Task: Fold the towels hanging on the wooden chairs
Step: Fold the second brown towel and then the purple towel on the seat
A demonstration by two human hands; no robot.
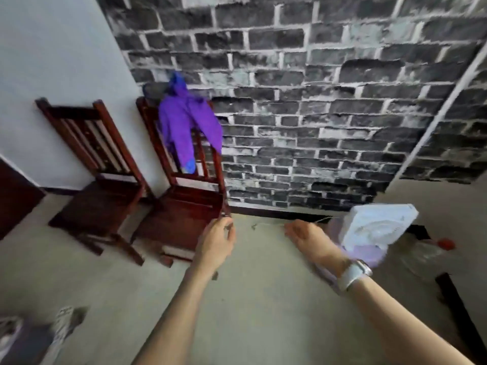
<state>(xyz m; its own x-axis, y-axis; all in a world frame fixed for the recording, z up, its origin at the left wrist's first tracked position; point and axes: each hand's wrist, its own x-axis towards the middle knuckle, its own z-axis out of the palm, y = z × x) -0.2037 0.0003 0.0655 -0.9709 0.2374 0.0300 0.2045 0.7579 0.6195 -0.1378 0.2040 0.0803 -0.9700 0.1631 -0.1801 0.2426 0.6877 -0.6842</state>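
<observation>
Nearest me, low in the frame, both forearms reach forward over the floor (263,299). My left hand (217,242), at lower centre, has its grip curled in beside the front corner of the right chair (184,204); it seems to pinch something thin, perhaps a thread, but the blur stops me from telling whether the grip is clamped or merely loose. My right hand (305,237), right of centre with a watch (354,273) on the wrist, hangs with fingers loosely bent and holds nothing that I can see. Just beyond it at the right sits a pale, folded-looking cloth (379,227). Further up, the purple towel (184,125) is draped over the back of the right chair, left of centre, still unfolded, so I judge it is the next piece to fetch. The left chair (92,164) carries nothing.
</observation>
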